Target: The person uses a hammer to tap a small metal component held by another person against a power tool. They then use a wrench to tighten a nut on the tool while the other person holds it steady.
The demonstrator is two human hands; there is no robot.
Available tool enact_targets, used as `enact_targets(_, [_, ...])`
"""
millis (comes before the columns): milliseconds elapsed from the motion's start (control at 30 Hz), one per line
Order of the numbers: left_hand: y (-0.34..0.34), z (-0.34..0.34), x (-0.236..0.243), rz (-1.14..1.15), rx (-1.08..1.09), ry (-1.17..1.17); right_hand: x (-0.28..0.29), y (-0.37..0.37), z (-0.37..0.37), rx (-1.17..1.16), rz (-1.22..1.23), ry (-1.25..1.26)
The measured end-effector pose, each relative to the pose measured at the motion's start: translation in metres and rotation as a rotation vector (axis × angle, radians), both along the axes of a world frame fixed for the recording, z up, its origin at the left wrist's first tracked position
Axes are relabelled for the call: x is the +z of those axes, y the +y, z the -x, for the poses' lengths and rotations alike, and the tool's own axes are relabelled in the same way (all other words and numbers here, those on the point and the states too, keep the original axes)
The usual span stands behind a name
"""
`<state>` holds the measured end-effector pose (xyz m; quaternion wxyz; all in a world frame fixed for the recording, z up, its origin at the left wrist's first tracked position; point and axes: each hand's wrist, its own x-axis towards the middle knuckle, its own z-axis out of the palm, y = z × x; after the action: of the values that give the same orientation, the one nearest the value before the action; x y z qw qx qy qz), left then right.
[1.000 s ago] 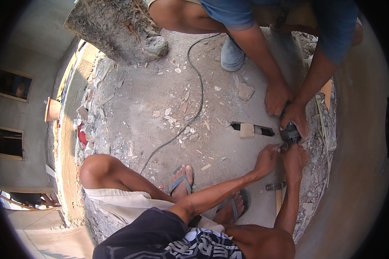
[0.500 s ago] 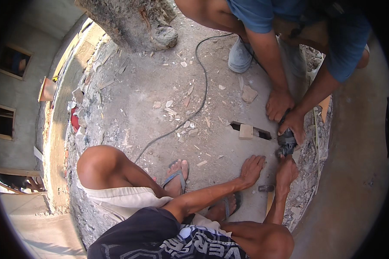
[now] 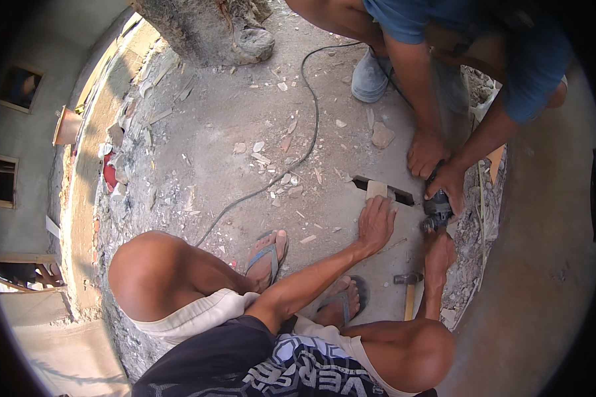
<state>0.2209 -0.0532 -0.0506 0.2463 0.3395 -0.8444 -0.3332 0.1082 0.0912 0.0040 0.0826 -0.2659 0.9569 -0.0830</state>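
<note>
Beyond my white-lettered shirt (image 3: 212, 357), my left hand (image 3: 376, 223) touched a block (image 3: 377, 188), my right hand (image 3: 440, 253) sat by a power tool (image 3: 437, 210), grips unclear.

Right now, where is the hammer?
In the head view's lower right, the hammer lies on the ground, just left of the person's right forearm and right of the sandalled right foot.
</note>
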Motion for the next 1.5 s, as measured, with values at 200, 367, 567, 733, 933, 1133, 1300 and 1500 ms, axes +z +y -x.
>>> enact_targets(200, [-0.102,0.040,0.006,-0.023,0.184,-0.021,0.012,0.011,0.016,-0.012,0.019,0.016])
enact_targets(367, [-0.210,0.063,-0.004,0.095,0.122,-0.157,0.028,0.022,-0.011,-0.021,0.234,-0.170])
enact_targets(567, [-0.261,0.088,-0.016,0.163,-0.053,-0.335,0.025,0.088,-0.045,-0.230,0.360,-0.457])
enact_targets(733, [-0.275,0.080,-0.015,0.340,-0.212,-0.441,0.008,0.131,-0.076,-0.436,0.485,-0.530])
enact_targets(933, [-0.296,0.065,-0.024,0.365,-0.276,-0.357,0.010,0.109,-0.081,-0.409,0.564,-0.548])
enact_targets(1133, [-0.317,0.049,-0.031,-0.096,-0.095,-0.219,0.011,0.090,-0.075,-0.351,0.637,-0.564])
enact_targets(1300, [-0.295,0.047,-0.017,0.256,-0.231,-0.190,-0.002,0.099,-0.078,-0.390,0.658,-0.561])
enact_targets(1500, [-0.291,0.046,-0.012,0.405,-0.307,-0.412,-0.003,0.096,-0.085,-0.377,0.641,-0.593])
